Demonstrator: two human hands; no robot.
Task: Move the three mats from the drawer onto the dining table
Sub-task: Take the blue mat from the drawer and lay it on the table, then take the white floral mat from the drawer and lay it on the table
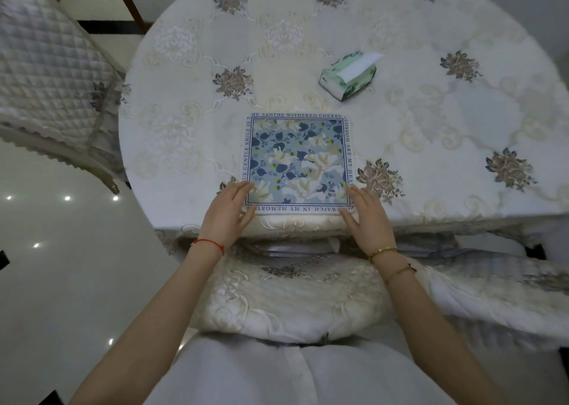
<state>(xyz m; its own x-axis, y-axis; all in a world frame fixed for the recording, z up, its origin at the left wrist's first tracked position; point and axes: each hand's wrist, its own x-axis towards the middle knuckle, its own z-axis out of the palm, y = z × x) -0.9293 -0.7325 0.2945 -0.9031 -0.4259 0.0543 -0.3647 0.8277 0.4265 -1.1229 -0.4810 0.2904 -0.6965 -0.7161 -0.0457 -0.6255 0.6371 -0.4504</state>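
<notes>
from where i watch, one floral mat (298,162) lies flat on the dining table (431,146), at the middle of the near edge, its near side almost flush with that edge. i cannot tell whether it is a single mat or a stack of mats squared up under the top one; only one printed face shows. my left hand (229,215) rests with straight, slightly spread fingers on the mat's near left corner, and my right hand (368,215) does the same at the near right corner; both are flat and apart, pressing or touching, not gripping. i judge this as the setting-down or squaring of a mat, so at least one of three is delivered; if it is only one, two are left in the drawer, which is not in view. the mat's border carries capital lettering: along the far side i read "he sadthe withered cherry", down the right side "lossom are my hea", along the near side, upside down to me, "watch. in my memory", and up the left side "ur gentle smile is t". a green tissue pack (349,75) sits further in, toward the far right of the mat, well apart from it; any print on it is too small to read.
</notes>
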